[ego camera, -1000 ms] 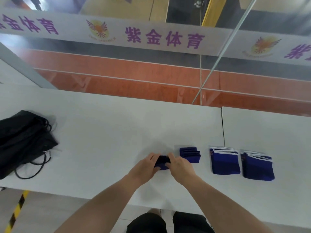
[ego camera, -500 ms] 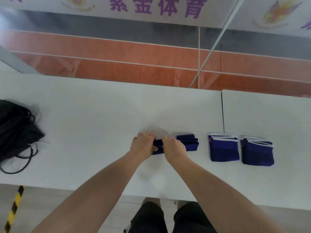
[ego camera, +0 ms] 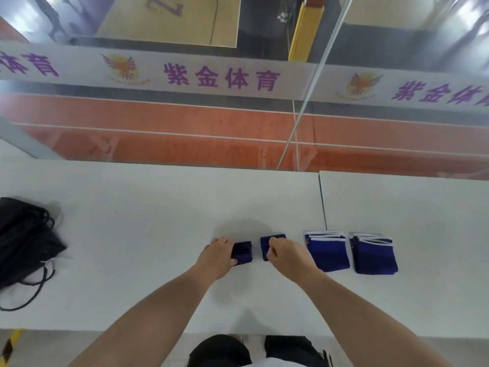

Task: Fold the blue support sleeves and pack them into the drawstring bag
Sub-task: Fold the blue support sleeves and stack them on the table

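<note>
Palm-down, the left hand (ego camera: 217,256) pinched a small folded blue sleeve (ego camera: 243,254) from its left side, forearm reaching from the white table's (ego camera: 158,207) near edge. Just beside it, the right hand (ego camera: 287,256) curled its fingers over a second folded sleeve (ego camera: 267,246). Two larger white-trimmed folded sleeves (ego camera: 328,252) (ego camera: 374,256) lay rightward; the black drawstring bag (ego camera: 23,242) sat at the left edge.

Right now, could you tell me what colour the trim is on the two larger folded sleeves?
White, along the top edges of the larger folded sleeves; it shows in the head view.
</note>
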The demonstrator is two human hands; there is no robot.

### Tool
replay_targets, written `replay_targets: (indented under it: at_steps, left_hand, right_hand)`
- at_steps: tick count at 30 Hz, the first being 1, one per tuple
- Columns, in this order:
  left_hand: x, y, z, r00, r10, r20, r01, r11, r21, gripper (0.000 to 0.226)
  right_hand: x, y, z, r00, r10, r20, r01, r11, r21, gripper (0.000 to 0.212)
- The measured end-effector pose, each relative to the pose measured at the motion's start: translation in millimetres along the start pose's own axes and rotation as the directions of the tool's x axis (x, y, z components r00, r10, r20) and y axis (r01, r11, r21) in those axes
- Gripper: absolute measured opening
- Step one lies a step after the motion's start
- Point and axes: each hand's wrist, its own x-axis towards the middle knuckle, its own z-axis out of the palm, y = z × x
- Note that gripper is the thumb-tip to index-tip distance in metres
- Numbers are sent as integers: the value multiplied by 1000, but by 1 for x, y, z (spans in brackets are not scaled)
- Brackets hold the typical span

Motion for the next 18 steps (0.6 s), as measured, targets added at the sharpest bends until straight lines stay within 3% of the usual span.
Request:
replay_targets:
  at_steps: [4, 10, 14, 18]
  left_hand:
    - [7, 3, 4, 1000, -27, 5, 27, 1000, 3, 42]
    - [9, 5, 8, 998, -57, 23, 58, 997, -46, 42]
    - [1, 10, 7, 976, -5, -218, -27, 989, -144, 35]
    - [0, 29, 3, 899, 208, -385, -207, 977, 44, 33]
  right_hand:
    - [-12, 20, 12, 997, 76, 6, -76, 997, 13, 23]
    - [-14, 32, 19, 991, 129, 23, -132, 972, 196, 24]
    - [-10, 36, 19, 980, 190, 52, -195, 895, 401, 25]
    - [3, 34, -1, 928, 288, 236, -372, 767, 523, 42]
